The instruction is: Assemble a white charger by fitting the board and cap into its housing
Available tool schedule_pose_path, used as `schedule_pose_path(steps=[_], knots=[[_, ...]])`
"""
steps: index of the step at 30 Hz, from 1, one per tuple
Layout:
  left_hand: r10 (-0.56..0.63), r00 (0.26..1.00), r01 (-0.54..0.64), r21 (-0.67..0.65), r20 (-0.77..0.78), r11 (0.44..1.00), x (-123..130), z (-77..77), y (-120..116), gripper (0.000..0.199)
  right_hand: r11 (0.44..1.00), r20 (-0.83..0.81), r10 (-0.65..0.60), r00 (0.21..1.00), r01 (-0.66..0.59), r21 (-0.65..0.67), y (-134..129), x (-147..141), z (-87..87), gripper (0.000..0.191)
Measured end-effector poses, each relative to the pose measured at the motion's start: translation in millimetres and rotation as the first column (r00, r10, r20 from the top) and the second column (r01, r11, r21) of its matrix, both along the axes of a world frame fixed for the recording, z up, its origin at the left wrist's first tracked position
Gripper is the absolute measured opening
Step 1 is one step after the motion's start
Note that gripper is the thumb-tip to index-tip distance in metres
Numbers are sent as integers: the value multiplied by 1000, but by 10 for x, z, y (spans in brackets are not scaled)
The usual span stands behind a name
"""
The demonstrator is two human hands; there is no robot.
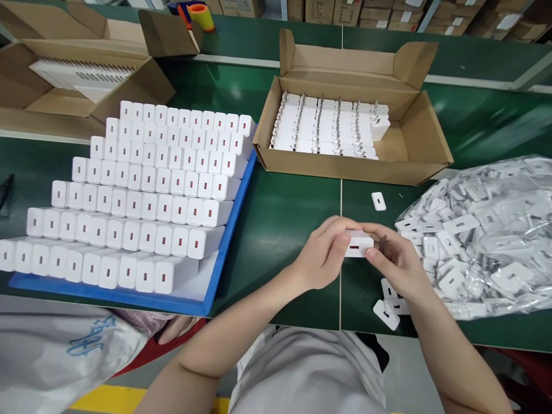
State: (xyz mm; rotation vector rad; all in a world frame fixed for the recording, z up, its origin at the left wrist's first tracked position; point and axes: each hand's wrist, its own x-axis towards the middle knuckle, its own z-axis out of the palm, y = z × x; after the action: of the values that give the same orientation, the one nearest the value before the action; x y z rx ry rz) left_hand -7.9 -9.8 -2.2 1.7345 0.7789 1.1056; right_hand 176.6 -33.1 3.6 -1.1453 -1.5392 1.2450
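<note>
Between both hands is a white USB charger (359,246), its end with the reddish port facing me. My left hand (325,253) grips its left side, thumb on top of the near edge. On the right side, my right hand (394,256) pinches the charger with thumb and fingers. Several white slotted covers (387,314) lie loose near my right forearm, and one more white cover (378,201) lies beyond my hands. A clear plastic bag (487,236) full of such covers lies to the right of my right hand.
Rows of white chargers stand on a blue-edged tray (210,287) at the left. An open cardboard box (345,164) at the back holds chargers with metal prongs. Another open box (138,92) sits far left. Beside me at the lower left is a person's pale garment (64,351).
</note>
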Motion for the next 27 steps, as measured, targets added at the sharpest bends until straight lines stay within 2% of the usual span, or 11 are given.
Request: schedule_pose_path(steps=[4,8,11,14,18,22,25,27], knots=[[-7,1000,7,23,-27,1000,16,11,1,34,998,-57,-51,997,49,-35,-19,-67,-7,26],[4,999,-5,-38,-39,999,39,-17,-7,36,994,-77,-107,991,105,-31,-41,-121,-33,19],[-2,1000,0,-86,-20,996,40,-26,-19,40,991,-71,-130,989,127,-35,-61,-138,-47,18],[-54,999,54,-142,7,988,14,-8,-6,43,990,-68,-138,988,137,-25,-68,-130,-49,19],[-83,996,80,-120,-18,990,-4,14,60,41,985,-79,-169,982,172,25,-39,-89,-40,22],[1,1000,-2,-91,-17,996,30,99,31,34,974,-82,-190,978,199,106,-28,-37,-6,22],[88,996,-89,-47,-33,995,13,197,-98,34,965,-52,-198,979,204,163,-67,-1,-16,22],[115,992,-117,-38,-46,992,-41,224,-215,35,973,-8,-156,988,155,170,-105,16,-80,24]])
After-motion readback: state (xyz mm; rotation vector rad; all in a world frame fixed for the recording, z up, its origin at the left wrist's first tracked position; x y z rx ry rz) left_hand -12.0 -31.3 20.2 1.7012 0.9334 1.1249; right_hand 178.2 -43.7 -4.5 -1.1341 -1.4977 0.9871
